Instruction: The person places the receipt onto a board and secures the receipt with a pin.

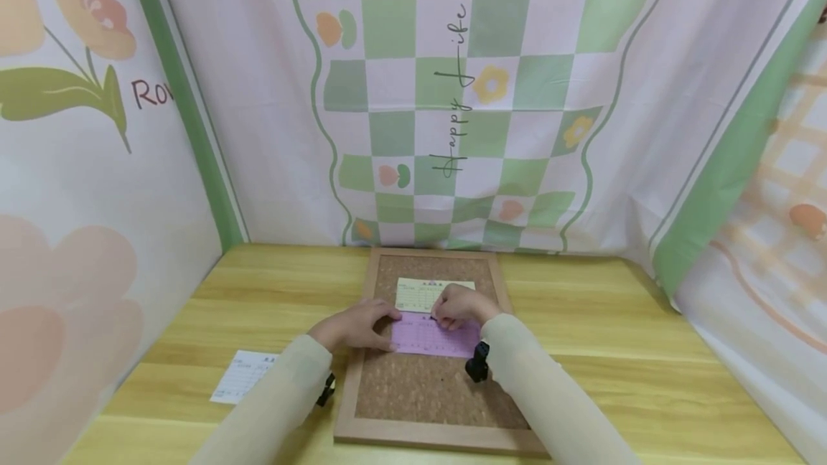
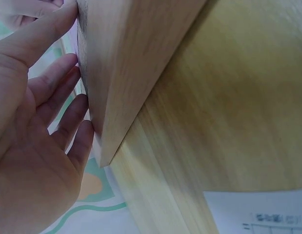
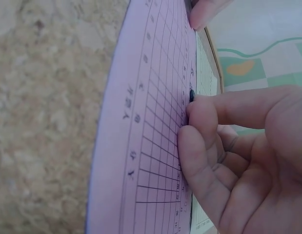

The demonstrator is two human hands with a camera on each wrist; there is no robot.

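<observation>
A cork board (image 1: 423, 390) in a wooden frame lies on the table. A yellow printed slip (image 1: 416, 294) sits near its top, with a pink gridded slip (image 1: 431, 339) just below it. My left hand (image 1: 365, 325) rests flat on the pink slip's left end, fingers straight; in the left wrist view those fingers (image 2: 58, 112) lie along the board's frame (image 2: 126, 68). My right hand (image 1: 446, 314) is at the pink slip's top edge. Its thumb and forefinger (image 3: 199, 122) pinch a small dark pin (image 3: 191, 94) against the pink slip (image 3: 146, 146).
A white printed slip (image 1: 244, 376) lies on the wooden table (image 1: 614, 350) left of the board, also seen in the left wrist view as the white slip (image 2: 268, 214). Patterned cloth walls (image 1: 452, 92) close in the back and both sides.
</observation>
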